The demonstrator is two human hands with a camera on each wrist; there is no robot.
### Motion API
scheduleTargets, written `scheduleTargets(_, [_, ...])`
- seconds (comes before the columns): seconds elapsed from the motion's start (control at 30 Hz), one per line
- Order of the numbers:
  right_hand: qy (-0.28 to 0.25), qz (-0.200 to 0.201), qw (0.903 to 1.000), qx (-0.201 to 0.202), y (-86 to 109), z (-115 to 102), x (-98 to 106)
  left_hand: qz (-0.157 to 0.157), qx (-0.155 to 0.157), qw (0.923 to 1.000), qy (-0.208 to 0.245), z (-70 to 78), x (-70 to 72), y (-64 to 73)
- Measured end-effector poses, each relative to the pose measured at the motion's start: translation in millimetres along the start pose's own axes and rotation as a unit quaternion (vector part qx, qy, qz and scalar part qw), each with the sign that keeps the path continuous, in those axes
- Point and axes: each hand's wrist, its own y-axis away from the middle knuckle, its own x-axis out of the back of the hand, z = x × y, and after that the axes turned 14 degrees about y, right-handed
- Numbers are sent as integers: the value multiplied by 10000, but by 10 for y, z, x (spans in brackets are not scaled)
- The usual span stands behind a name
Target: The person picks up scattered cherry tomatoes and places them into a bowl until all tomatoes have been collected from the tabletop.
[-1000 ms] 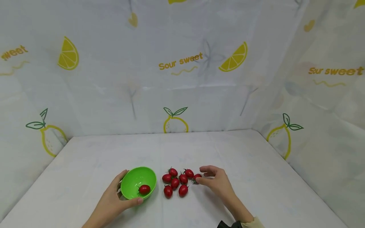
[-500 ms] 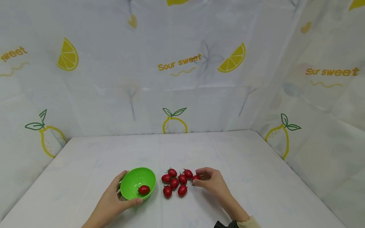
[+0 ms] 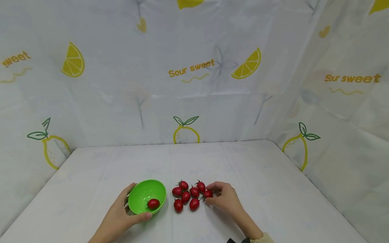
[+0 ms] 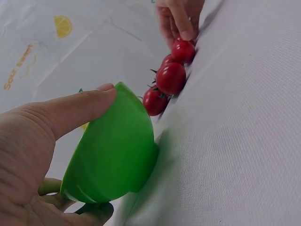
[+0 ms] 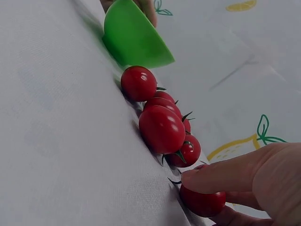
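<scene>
My left hand (image 3: 121,211) grips a green bowl (image 3: 143,192) at its left side, thumb at the near rim and fingers round the far side. One red cherry tomato (image 3: 153,203) with a green stem lies inside. Right of the bowl, several cherry tomatoes (image 3: 185,197) sit in a loose cluster on the white cloth. My right hand (image 3: 225,198) pinches the rightmost cherry tomato (image 5: 202,200) between thumb and fingers. In the right wrist view, the thumb lies across that tomato, which is close to the cloth; the other fingers are partly hidden behind it.
A white cloth (image 3: 267,175) covers the table. Behind and to the right rise white sheets (image 3: 136,108) printed with lemons and yellow lettering. A gap of bare cloth separates bowl and cluster.
My right hand has moved slightly left and its thumb and fingers have come in around the rightmost tomato, which has shifted a little. My left hand and the bowl stay in place.
</scene>
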Motion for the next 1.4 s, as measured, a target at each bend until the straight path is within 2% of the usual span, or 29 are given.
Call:
scheduleTargets(0.27, [159, -72, 9998, -129, 0, -14, 3, 32, -38, 10000, 31, -34, -5, 11])
scheduleTargets(0.63, [-9, -84, 9995, 298, 3, 12, 24, 12, -38, 10000, -46, -22, 0, 15])
scheduleTargets(1.07, [-231, -51, 9996, 140, -19, 44, 51, -4, -108, 9999, -7, -13, -20, 8])
scheduleTargets(1.4, [-397, -2, 9992, 41, -18, 44, 57, -45, -37, 9999, -108, -3, -24, 5])
